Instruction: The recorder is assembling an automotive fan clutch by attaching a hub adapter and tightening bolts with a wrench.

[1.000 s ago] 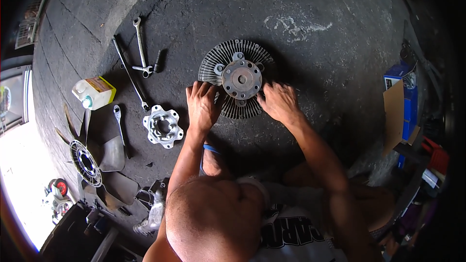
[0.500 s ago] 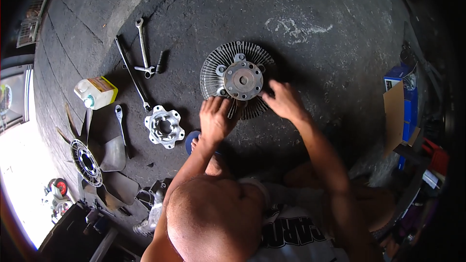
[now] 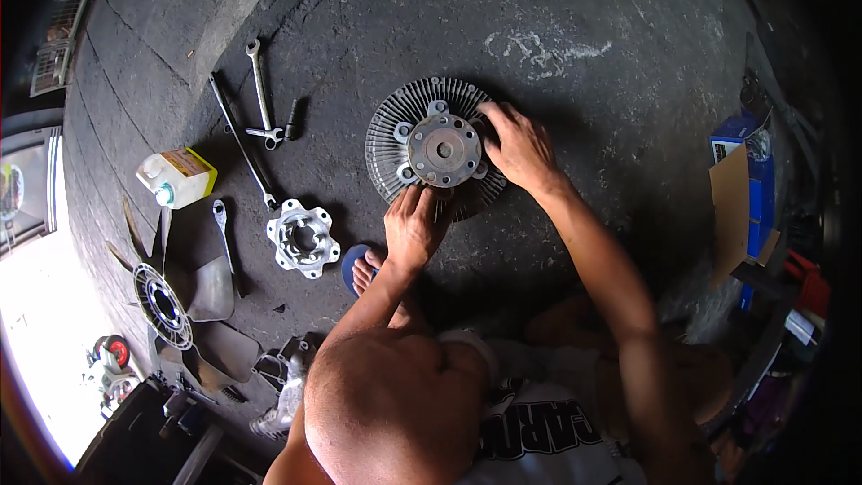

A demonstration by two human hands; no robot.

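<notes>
A round finned fan clutch (image 3: pixel 387 139) lies on the floor in front of me, its flat drilled hub plate (image 3: pixel 429 154) facing up and bolt lugs set around it. My left hand (image 3: pixel 415 226) is closed on the near side of the clutch, fingertips bent in at the hub's lower edge. At the upper right of the hub, my right hand (image 3: pixel 523 145) curls its fingers and thumb around a lug spot on the clutch. The fingertips of both hands are partly hidden. A silver star-shaped flange (image 3: pixel 314 259) with bolts sits left of my left forearm.
To the left lie a combination wrench (image 3: pixel 259 81), a long bar (image 3: pixel 241 139), a dark socket (image 3: pixel 292 117) and a ratchet (image 3: pixel 225 232). A jug (image 3: pixel 184 178) stands near a bladed fan (image 3: pixel 209 287). My sandalled foot (image 3: pixel 364 271) is close by. Boxes (image 3: pixel 745 189) stand right.
My right hand has moved up and left onto the clutch's upper right side. The left hand has slid slightly right and down at the hub's near edge. The clutch has shifted slightly left in view.
</notes>
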